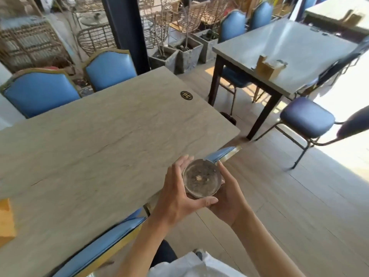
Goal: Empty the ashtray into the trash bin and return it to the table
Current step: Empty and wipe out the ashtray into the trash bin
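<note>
At the far left edge of our wooden table (89,140) sits an orange block (6,220), cut off by the frame. Behind the table, 2 blue padded chairs (42,90) with gold trim face us, and wicker furniture (28,43) stands beyond them. Toward the table's far right corner we see a black oval badge (186,95) with gold characters that appear to read "30", seen upside down; we cannot be sure of them.

Our left hand (175,194) curls partly closed around the near left side of the ashtray (201,178), thumb across its near rim, fingers (182,162) spread up its left wall. The round metal ashtray is upright, lifted off the table and held just past the table's near right edge, above a blue chair back (221,153). Grey ash and a few pale bits lie inside. Our right hand (229,198) cups it from beneath and on the right, one finger resting along the right rim.

To the right, a 2nd, paler table (289,50) carries a wooden napkin holder (268,66), with dark blue chairs (307,116) beside it on the plank floor (279,206). No trash bin shows.
</note>
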Motion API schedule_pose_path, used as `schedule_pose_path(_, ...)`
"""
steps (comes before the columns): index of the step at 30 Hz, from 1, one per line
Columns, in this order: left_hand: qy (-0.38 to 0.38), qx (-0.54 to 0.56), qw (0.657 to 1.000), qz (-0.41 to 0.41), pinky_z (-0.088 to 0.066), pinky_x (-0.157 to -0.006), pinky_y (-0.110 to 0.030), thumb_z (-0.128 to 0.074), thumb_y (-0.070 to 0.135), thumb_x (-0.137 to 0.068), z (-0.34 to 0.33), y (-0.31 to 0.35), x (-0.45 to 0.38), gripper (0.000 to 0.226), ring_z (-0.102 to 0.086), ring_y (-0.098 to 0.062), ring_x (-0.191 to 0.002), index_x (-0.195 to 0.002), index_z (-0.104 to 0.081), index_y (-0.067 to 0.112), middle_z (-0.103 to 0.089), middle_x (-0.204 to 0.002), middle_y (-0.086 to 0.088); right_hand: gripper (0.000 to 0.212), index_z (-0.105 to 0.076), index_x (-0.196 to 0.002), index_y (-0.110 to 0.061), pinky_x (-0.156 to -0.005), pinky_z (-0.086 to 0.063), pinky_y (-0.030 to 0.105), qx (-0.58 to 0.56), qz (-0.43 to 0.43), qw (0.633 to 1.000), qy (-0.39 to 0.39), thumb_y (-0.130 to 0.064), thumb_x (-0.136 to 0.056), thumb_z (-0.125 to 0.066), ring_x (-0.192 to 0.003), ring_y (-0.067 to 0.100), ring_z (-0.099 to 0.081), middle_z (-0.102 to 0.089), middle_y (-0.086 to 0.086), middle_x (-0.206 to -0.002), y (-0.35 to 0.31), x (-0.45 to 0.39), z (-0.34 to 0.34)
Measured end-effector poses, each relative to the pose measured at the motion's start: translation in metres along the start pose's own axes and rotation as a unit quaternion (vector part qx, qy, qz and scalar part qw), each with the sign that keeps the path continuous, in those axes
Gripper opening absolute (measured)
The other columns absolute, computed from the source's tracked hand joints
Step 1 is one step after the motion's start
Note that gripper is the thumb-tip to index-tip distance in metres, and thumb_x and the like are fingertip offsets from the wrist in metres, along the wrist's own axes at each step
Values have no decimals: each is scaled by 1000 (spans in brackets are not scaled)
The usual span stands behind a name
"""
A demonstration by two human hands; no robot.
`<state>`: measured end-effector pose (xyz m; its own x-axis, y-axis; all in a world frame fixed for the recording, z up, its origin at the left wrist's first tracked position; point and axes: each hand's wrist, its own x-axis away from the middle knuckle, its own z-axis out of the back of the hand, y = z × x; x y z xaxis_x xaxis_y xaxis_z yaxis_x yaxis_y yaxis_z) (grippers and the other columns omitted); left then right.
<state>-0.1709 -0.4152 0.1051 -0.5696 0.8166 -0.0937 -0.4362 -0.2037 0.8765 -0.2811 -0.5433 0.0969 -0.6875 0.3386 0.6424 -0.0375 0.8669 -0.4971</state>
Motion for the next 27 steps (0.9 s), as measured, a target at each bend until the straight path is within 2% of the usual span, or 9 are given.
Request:
schedule_pose_path(3,-39,2,999,-4,-31,-106,-10,-77,70,-63,-24,12,-19,108,-31,1,-142,-148,-20,36,-31,-153,18,61,-78,-122,-8,-102,-54,52,-42,13,999,-9,-58,-102,-49,-109,35,-74,-72,22,-129,-18,-1,29)
schedule_pose_path(5,-46,16,999,16,-29,-102,-7,-62,75,-73,-35,12,-35,92,-29,5,-141,-147,-23,37,-30,-153,19,65,-68,-137,-5,-106,-51,56,-72,31,997,-19,-57,-103,-48,-120,38,-68,-64,25,-142,-31,-5,45)
schedule_pose_path(8,-47,16,998,32,-33,-108,-16,-42,77,-84,-50,-1,-67,77,-31,4,-141,-146,-28,34,-34,-152,17,64,-67,-137,-4,-119,-38,61,-120,46,992,3,-54,-101,-52,-135,44,-58,-58,28,-149,-54,-16,69)
schedule_pose_path(10,-41,5,998,43,-35,-113,-26,-34,75,-88,-61,-15,-92,74,-36,1,-138,-146,-32,30,-37,-149,16,65,-61,-144,-5,-121,-35,61,-140,51,988,29,-54,-103,-51,-145,47,-48,-57,28,-150,-73,-26,87)
schedule_pose_path(13,-52,-13,996,67,-37,-114,-31,-31,74,-90,-79,-43,-132,72,-39,-3,-137,-146,-35,28,-40,-147,12,63,-63,-143,-8,-110,-47,60,-167,72,982,53,-55,-105,-47,-141,50,-52,-60,28,-147,-103,-41,111)
schedule_pose_path(16,-96,-43,991,86,-35,-107,-21,-32,70,-93,-100,-64,-171,69,-38,-6,-137,-146,-34,27,-40,-150,3,62,-75,-127,-5,-97,-58,57,-189,89,975,70,-55,-106,-45,-125,48,-66,-66,28,-139,-136,-49,131)
schedule_pose_path(21,-177,-88,975,104,-33,-102,-18,-36,64,-95,-139,-80,-234,64,-41,-12,-136,-145,-38,24,-43,-149,-1,66,-52,-151,-9,-107,-47,58,-221,121,961,117,-55,-104,-48,-145,46,-49,-54,28,-153,-181,-63,169)
schedule_pose_path(25,-226,-115,961,110,-36,-107,-24,-25,78,-88,-169,-83,-279,77,-46,-13,-132,-140,-44,24,-50,-143,2,69,-48,-154,-9,-101,-54,56,-255,125,950,132,-56,-104,-48,-135,46,-58,-54,29,-153,-214,-74,203)
schedule_pose_path(27,-238,-123,957,115,-35,-107,-23,-26,76,-88,-189,-79,-301,76,-47,-13,-131,-139,-46,23,-51,-142,2,68,-49,-154,-9,-100,-54,57,-265,122,946,143,-55,-103,-50,-132,48,-59,-55,30,-151,-233,-81,220)
